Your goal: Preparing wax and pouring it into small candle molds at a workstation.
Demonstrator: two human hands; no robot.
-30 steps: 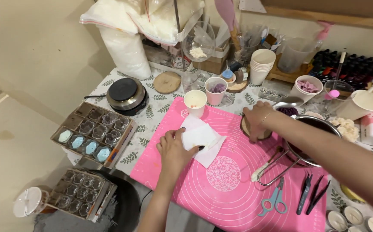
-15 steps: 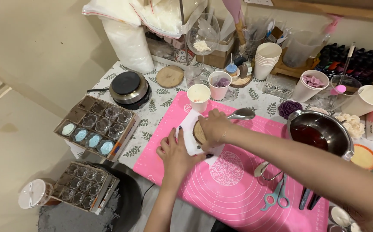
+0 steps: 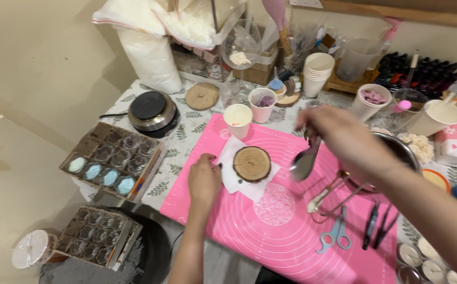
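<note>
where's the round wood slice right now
In the head view, the wood slice lies on the white tissue on the pink mat, just right of the left hand.

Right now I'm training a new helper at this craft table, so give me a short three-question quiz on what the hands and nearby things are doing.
1. True or false: the wooden slice lies on the white tissue.
2. What does the right hand hold? A) blue scissors B) a metal spoon C) a paper cup
3. Fill in: the left hand rests on the pink ____, touching the tissue's edge.

Key:
1. True; the tissue shows around the slice.
2. B, the metal spoon, bowl hanging downward above the pink mat; the blue scissors lie untouched on the mat.
3. mat
</note>
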